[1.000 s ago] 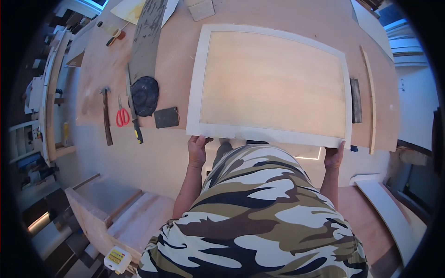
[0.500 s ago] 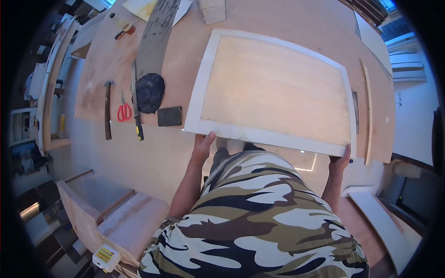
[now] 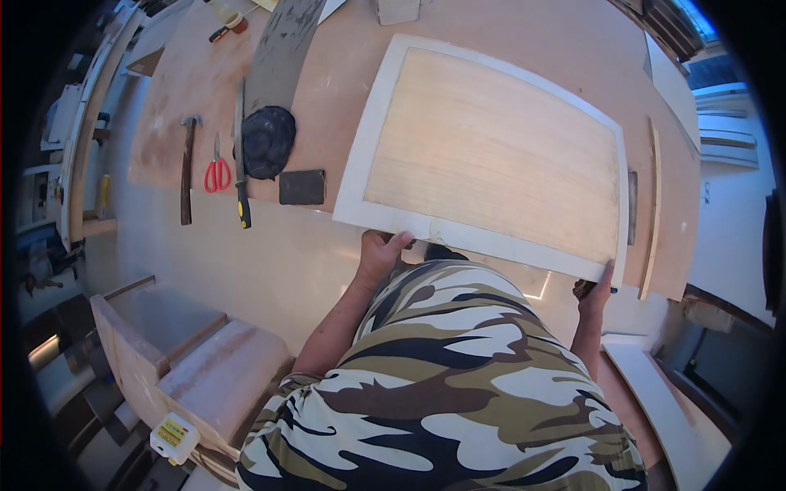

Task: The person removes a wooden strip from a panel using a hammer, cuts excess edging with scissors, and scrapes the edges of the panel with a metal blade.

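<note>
A wide wooden panel with a pale wood middle and a white border lies over the workbench, its near edge jutting out toward my body. My left hand grips that near edge left of centre, thumb on top and fingers hidden beneath. At the near right corner, my right hand holds the same edge, its thumb pressed on the border and its other fingers curled below. A small chipped mark shows on the border just right of my left thumb.
On the workbench at left lie a hammer, red-handled scissors, a long file, a black bundle and a dark block. A thin wood strip lies at right. A wooden stand is lower left.
My left hand has slid rightward along the panel's near edge. The panel now sits slightly farther right and up in view, and the camera view has shifted a little.
</note>
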### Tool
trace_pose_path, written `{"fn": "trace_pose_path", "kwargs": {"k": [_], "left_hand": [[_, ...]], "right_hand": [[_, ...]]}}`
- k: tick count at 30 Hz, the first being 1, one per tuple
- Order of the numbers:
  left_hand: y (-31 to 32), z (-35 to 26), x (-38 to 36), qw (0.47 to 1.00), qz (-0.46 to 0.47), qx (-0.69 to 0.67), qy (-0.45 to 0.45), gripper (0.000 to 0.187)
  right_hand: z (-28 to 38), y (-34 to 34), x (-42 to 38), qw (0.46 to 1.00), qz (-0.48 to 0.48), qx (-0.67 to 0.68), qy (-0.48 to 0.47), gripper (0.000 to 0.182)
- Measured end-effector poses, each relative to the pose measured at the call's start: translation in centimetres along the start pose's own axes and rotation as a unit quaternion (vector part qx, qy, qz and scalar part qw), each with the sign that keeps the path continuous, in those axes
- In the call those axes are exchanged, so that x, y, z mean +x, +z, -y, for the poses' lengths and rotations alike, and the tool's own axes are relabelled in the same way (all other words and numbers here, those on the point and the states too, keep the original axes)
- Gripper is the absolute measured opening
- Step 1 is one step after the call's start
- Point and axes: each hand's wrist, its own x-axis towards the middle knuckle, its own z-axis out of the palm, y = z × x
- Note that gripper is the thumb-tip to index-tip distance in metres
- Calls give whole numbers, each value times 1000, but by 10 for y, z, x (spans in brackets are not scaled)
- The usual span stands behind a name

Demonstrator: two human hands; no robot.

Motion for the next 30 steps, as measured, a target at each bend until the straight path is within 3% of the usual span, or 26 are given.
{"fn": "trace_pose_path", "kwargs": {"k": [3,7,9,15,22,25,27,30], "left_hand": [[3,-1,-6,999,-37,5,-35,38],[-1,7,-9,980,-80,103,-151,44],[-1,11,-7,968,-89,119,-203,45],[-10,29,4,960,-110,75,-247,45],[-25,41,9,974,-44,83,-207,42],[-32,53,9,986,-11,39,-162,42],[-35,54,9,987,4,38,-154,42],[-38,48,11,975,38,214,-54,40]], "right_hand": [[-3,0,-5,995,-30,-84,44,66],[-27,-11,13,964,-47,-228,124,73],[-48,-8,14,966,-39,-225,123,74],[-67,-2,13,971,23,-200,128,74],[-67,-8,15,971,72,-194,119,76],[-75,-9,20,975,42,-185,119,77],[-83,-1,21,978,-31,-169,115,76],[-87,9,19,977,-92,-172,87,75]]}}
